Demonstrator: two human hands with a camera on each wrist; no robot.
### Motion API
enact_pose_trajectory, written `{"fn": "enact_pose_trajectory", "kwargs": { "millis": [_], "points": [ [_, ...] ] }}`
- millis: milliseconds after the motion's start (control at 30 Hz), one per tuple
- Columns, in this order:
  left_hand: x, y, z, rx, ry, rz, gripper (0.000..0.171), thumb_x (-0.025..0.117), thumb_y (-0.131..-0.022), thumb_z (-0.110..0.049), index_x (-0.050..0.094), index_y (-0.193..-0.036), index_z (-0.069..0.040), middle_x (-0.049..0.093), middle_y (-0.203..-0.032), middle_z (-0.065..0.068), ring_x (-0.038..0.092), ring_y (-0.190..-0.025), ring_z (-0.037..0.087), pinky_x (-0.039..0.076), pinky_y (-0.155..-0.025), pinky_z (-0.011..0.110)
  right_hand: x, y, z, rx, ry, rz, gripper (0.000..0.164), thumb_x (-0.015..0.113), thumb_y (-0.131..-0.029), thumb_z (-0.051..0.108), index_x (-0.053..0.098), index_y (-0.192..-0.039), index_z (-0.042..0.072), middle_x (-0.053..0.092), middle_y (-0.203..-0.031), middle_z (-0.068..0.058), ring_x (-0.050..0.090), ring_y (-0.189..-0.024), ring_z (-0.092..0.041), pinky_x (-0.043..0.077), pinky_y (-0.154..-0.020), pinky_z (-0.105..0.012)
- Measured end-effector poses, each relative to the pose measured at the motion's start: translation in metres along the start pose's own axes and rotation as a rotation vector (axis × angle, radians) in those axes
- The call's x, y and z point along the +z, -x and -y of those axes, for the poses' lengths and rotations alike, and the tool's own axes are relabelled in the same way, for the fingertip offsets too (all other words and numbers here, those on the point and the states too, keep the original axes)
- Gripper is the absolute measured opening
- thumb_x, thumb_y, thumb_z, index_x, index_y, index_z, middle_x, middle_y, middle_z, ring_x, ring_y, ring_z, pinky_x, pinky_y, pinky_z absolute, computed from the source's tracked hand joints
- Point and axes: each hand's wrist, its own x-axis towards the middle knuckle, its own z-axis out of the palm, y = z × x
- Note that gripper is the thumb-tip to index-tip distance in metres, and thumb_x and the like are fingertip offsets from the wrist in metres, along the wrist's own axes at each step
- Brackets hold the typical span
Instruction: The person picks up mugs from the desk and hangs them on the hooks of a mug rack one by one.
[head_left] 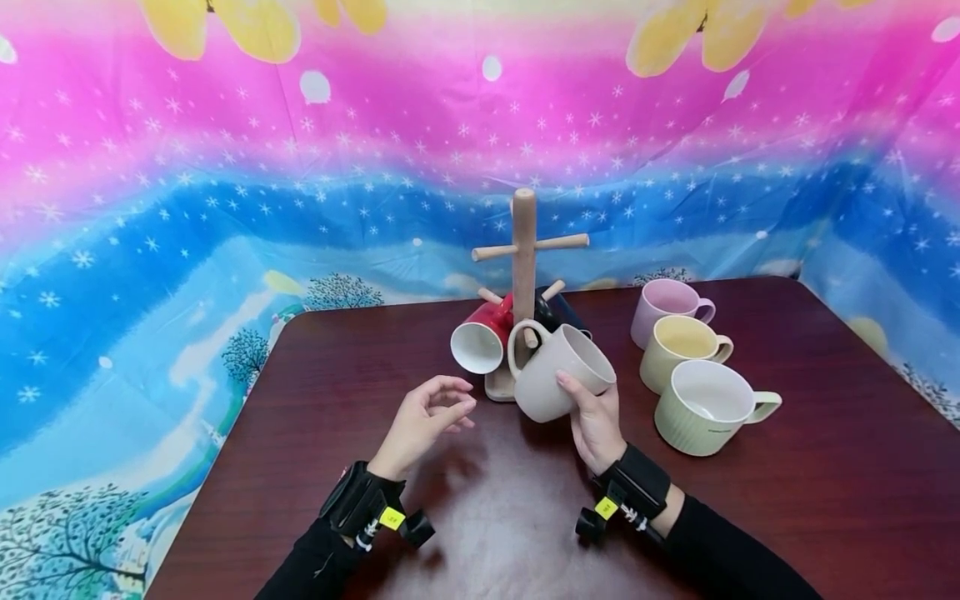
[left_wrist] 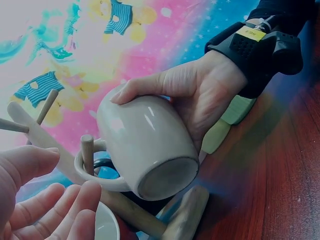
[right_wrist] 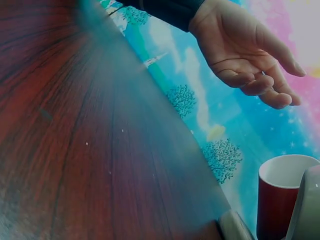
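My right hand (head_left: 597, 421) grips a pale grey mug (head_left: 551, 387) by its body, thumb on the near side. The mug is tilted, its mouth facing up and right and its handle pointing left. Beside the wooden mug tree (head_left: 524, 275), the handle loop surrounds a short peg (left_wrist: 87, 150) in the left wrist view. My left hand (head_left: 427, 421) is held to the left of the mug, fingers loosely bent and nothing in them. A red mug (head_left: 480, 337) with a white inside hangs on the tree's left. Behind the grey mug, a black mug (head_left: 566, 312) is partly hidden.
On the right of the dark wooden table (head_left: 315, 383) stand a pink mug (head_left: 660, 312), a yellow mug (head_left: 675, 362) and a pale green ribbed mug (head_left: 701, 417), in a row. Two upper pegs of the tree stick out sideways. A colourful cloth (head_left: 420, 125) hangs behind the table.
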Motion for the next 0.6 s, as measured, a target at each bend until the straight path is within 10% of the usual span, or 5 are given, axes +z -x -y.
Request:
{"fn": "enact_pose_trajectory", "kwargs": {
  "millis": [600],
  "points": [
    [0.005, 0.002, 0.000, 0.000, 0.005, 0.066, 0.032, 0.063, -0.087, -0.022, 0.057, -0.111, -0.001, 0.063, -0.092, 0.004, 0.067, -0.078, 0.031, 0.053, -0.076, 0.046, -0.012, 0.005, -0.018, 0.092, 0.225, 0.064, 0.065, 0.059, -0.083, -0.001, 0.025, -0.137, 0.009, 0.041, -0.126, 0.000, 0.045, -0.111, -0.010, 0.038, -0.092, -0.019]
  ]
}}
